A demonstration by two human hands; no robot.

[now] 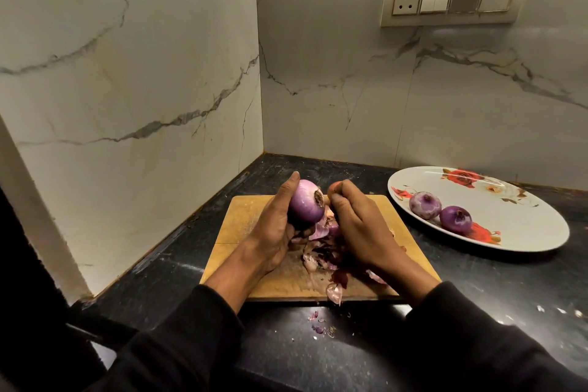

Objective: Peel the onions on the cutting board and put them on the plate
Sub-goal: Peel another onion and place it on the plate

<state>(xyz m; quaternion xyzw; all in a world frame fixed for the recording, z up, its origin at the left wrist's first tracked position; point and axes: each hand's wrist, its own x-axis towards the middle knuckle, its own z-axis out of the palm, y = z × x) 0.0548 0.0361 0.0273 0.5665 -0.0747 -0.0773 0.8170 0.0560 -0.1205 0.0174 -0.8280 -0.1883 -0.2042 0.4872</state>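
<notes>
Dark counter [445,296]; two peeled onions [440,211] lie on the plate [525,232] right of the grip; left hand [273,232] grasps a near-bare third onion [306,205]; right hand [356,226], curled, apparently pinches skin beside it.

Above the wooden cutting board [248,216], the left hand [276,226] grips a purple onion [306,205] while the right hand [353,219] curls beside it at 3 o'clock, over peels [321,251]; two peeled onions [425,205] sit on the floral plate [525,226] farther toward 3 o'clock.
</notes>
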